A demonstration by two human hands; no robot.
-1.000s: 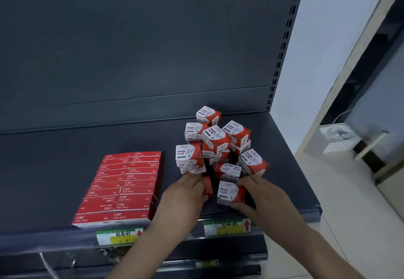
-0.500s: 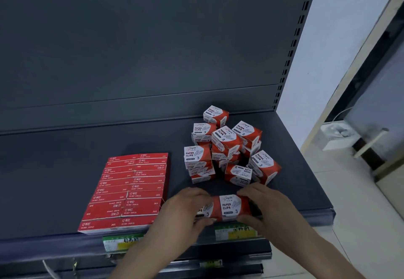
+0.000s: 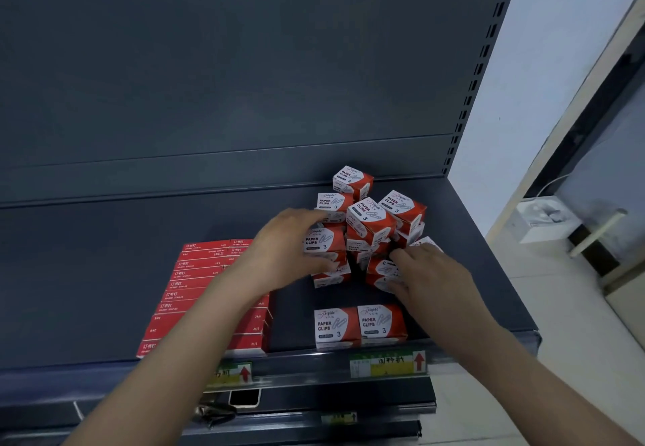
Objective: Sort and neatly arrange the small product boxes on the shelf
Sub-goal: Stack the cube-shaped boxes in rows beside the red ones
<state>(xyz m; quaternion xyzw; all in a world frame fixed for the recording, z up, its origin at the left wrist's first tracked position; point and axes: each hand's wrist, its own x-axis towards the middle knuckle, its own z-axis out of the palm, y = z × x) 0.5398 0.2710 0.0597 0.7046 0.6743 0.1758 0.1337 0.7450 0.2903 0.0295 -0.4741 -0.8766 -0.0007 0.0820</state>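
Observation:
Two red-and-white paper clip boxes [image 3: 359,325] stand side by side at the front edge of the dark shelf [image 3: 104,288]. Behind them lies a jumbled pile of several more paper clip boxes [image 3: 370,217]. My left hand [image 3: 289,253] curls round a box [image 3: 323,241] on the pile's left side, fingers above it and thumb under it. My right hand [image 3: 424,272] grips a tilted box [image 3: 382,269] at the pile's front right; its fingers hide part of that box.
A neat block of flat red staple boxes [image 3: 206,281] fills the shelf to the left, partly under my left forearm. Price labels [image 3: 387,363] sit on the front rail. The shelf's right end [image 3: 523,334] borders an open floor with a white box [image 3: 537,218].
Both hands let go of the two boxes set at the front edge and moved back to the pile, each taking hold of another box.

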